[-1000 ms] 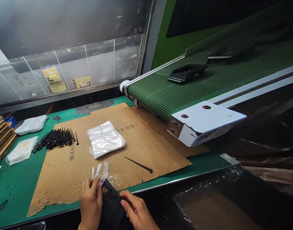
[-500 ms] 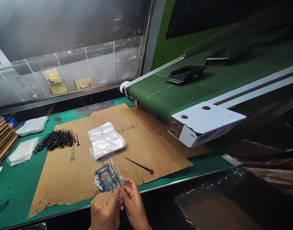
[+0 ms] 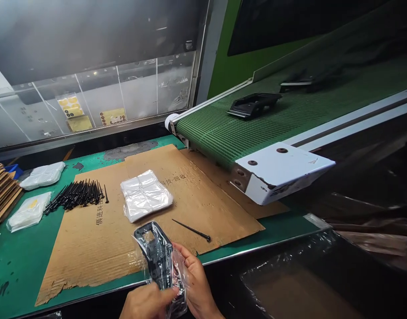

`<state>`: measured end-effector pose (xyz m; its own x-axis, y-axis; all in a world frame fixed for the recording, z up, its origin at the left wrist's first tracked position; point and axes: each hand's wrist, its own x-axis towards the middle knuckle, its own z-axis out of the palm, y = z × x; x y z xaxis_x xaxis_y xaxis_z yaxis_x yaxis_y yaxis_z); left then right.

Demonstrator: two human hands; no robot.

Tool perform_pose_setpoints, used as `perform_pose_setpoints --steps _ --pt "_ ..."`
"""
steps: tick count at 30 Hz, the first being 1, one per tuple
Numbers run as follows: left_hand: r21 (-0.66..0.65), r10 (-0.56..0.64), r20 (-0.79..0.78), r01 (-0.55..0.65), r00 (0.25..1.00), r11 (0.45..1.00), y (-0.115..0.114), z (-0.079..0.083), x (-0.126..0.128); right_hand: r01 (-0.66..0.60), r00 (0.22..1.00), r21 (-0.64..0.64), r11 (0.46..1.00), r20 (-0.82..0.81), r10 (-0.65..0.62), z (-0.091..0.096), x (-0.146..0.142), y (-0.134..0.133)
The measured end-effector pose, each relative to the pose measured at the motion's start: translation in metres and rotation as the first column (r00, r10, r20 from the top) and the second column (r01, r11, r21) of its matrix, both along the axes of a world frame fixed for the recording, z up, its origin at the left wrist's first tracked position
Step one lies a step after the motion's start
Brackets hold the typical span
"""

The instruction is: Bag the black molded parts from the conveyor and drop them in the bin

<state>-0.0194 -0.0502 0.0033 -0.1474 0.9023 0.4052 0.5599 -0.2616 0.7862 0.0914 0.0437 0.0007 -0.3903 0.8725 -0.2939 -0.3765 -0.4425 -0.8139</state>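
Observation:
A black plastic frame part [image 3: 157,250] with a rectangular opening sits in a clear plastic bag [image 3: 179,277], just in front of the table edge. My right hand [image 3: 198,277] is closed round the bag and part from the right side. From below left, my left hand [image 3: 145,301] presses its extended index finger on the bag near the part's lower end; its other fingers are curled. Beyond the hands lies a tied stack of clear bags [image 3: 146,195] on the cardboard sheet [image 3: 100,257]. One thin black pin-like piece [image 3: 192,230] rests to their right.
A green conveyor belt [image 3: 213,133] carries several black parts [image 3: 255,105] at upper right; its white end block [image 3: 285,170] overhangs the table. Many black pin-like pieces [image 3: 77,195] lie left, near more bag stacks [image 3: 29,212] and stacked cardboard [image 3: 2,195].
The bagged part has tilted up and come nearer, with more of it showing. My left hand has moved down, and my right hand now wraps the part's side.

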Motion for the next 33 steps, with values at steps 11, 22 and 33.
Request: perform_pose_setpoints --steps 11,22,33 --pt "-0.430 0.415 0.889 -0.038 -0.193 0.902 0.028 0.017 -0.011 0.017 0.980 0.314 0.949 0.185 -0.079 -0.007 0.001 -0.024" --pt "-0.329 0.422 0.864 -0.326 0.274 0.886 0.015 0.012 -0.019 -0.202 0.937 0.581 0.788 0.350 -0.018 0.000 0.028 -0.004" --pt "-0.375 0.384 0.920 -0.103 0.083 0.921 0.010 0.019 -0.014 -0.760 0.648 0.354 0.545 0.348 0.677 0.028 -0.008 -0.018"
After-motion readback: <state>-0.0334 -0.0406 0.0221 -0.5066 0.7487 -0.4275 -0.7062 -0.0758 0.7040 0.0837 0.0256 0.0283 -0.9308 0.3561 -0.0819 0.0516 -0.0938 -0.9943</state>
